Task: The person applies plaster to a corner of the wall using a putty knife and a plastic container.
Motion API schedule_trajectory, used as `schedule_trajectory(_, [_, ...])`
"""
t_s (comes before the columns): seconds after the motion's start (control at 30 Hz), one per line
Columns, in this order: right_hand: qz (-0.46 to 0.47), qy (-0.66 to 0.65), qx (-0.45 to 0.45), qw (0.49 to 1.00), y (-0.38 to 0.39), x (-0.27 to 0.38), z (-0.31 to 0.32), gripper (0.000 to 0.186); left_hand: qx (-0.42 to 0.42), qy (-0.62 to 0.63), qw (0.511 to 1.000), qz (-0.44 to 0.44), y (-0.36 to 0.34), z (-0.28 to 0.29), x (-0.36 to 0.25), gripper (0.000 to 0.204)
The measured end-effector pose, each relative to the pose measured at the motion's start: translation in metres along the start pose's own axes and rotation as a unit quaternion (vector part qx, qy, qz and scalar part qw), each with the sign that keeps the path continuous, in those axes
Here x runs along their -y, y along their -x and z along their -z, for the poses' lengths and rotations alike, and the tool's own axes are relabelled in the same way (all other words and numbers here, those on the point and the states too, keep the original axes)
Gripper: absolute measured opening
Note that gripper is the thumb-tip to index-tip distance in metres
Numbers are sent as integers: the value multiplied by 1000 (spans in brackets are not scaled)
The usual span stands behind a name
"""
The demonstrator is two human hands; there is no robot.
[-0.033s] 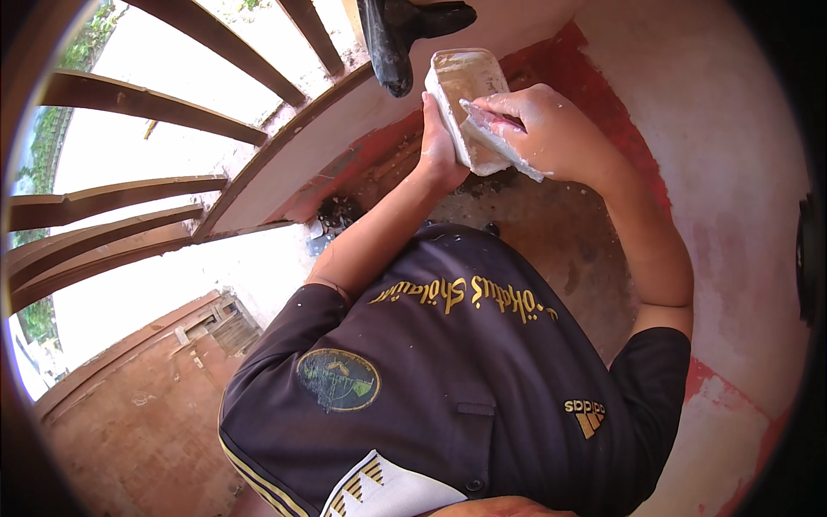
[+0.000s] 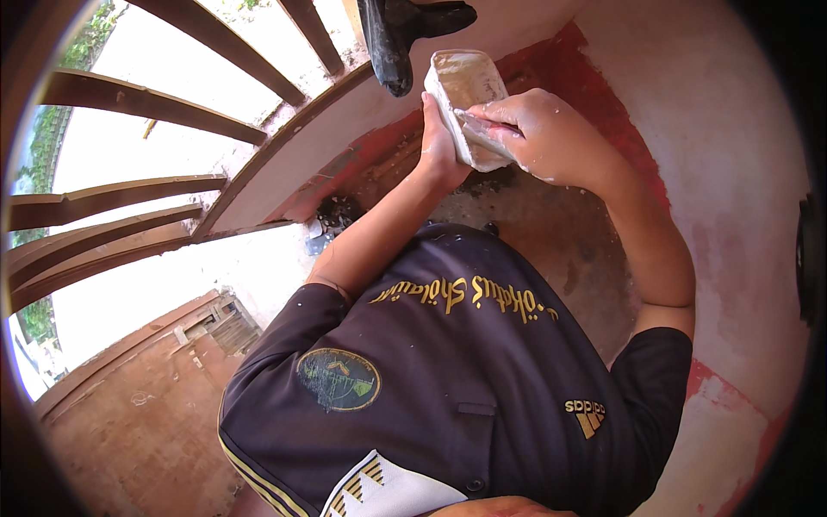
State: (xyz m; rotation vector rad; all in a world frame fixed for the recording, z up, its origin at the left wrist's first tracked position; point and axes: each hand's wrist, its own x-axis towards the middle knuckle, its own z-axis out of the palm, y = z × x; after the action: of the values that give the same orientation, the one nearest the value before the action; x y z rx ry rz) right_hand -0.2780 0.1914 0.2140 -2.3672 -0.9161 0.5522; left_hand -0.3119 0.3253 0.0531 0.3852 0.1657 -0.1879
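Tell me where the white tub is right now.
In the head view, the tub is above centre, held in the left hand, with the right hand at its right edge.

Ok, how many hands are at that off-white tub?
2: the bare left hand supports the off-white rectangular tub from its left; the bare right hand holds a flat white-smeared tool at its opening. Both are partly hidden.

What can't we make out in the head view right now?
All head view:
- Most fingers of the left hand: hidden behind the white container.
- Part of the container's inside: blocked by the right hand and flat tool.
- Tool's gripped end: covered by the right hand.
- Black object: cut off by the top edge.
- Dark item, far right: too dark.
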Motion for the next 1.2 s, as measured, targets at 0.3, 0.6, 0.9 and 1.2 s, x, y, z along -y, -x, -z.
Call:
schedule_trajectory(0.3, [167,151,0,974,38,-4,6,31,-21,54,998,16,2,-6,0,82])
schedule_trajectory(0.6, [272,204,-121,933,80,-3,-7,36,-42,69,996,24,3,-17,0,80])
schedule_trajectory(0.9, [284,205,-141,926,105,-2,-4,32,-41,76,996,4,9,-22,-6,79])
schedule_trajectory(1.2, [107,-181,-457,864,91,-46,-19,21,-28,90,994,-52,15,-18,-8,70])
